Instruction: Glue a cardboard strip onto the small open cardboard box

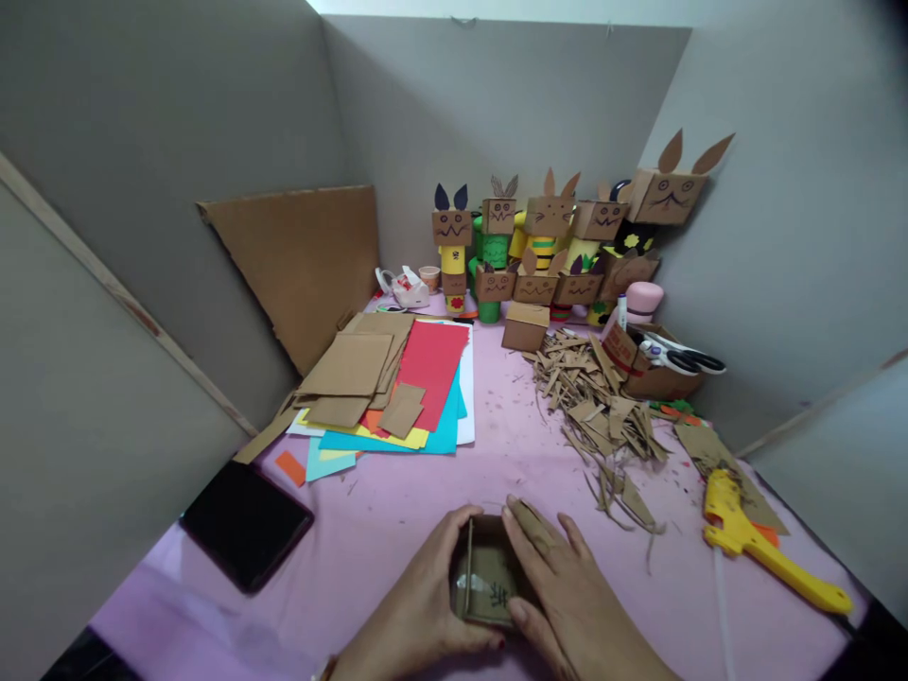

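A small open-topped cardboard box [488,573] is held low in the middle of the head view, just above or on the pink cloth. Dark handwritten marks and a shiny patch show inside it. My left hand [429,586] wraps round its left side, thumb and fingers on the walls. From the right, my right hand [560,591] presses against the opposite wall. A strip of brown cardboard [532,526] shows between its fingers; whether it joins the box I cannot tell. The box's underside is hidden.
A yellow glue gun [762,549] lies at right, near cardboard scraps [588,397]. Scissors [677,355] rest in a box [656,378]. Coloured paper [432,369] and cardboard sheets [347,364] are stacked left, above a black tablet [245,523]. Cardboard animal figures [543,218] stand behind.
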The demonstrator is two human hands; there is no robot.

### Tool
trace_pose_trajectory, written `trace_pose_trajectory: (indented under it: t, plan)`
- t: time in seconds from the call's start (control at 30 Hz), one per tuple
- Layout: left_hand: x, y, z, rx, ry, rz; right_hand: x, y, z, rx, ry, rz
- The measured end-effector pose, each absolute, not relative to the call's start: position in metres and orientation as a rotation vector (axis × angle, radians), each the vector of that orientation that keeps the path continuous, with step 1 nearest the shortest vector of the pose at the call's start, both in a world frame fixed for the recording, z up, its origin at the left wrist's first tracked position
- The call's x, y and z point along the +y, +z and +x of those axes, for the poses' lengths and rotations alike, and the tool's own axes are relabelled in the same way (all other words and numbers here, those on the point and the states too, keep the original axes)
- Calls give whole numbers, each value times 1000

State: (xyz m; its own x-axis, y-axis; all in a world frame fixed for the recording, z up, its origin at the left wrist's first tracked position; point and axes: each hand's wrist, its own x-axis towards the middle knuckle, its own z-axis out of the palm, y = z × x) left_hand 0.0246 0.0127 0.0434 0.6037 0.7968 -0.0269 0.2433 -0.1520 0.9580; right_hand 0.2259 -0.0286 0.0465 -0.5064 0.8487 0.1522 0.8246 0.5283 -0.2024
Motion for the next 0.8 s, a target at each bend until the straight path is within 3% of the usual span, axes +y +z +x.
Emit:
trace_pose_trajectory:
  t: [0.23, 0.37, 0.57, 0.8]
  plan:
    - [10, 45, 20, 979, 476, 1784, -26, 58, 221, -2696, 271, -1555]
    - [3, 47, 24, 1038, 476, 2189, -25, 67, 218, -2717, 325, -1606]
    - [-1, 36, 51, 1052, 634, 2842, -21, 40, 218, -2596, 104, -1556]
    - [19, 14, 58, 1311, 863, 3161, -7, -7, 215, -2370, -134, -1448]
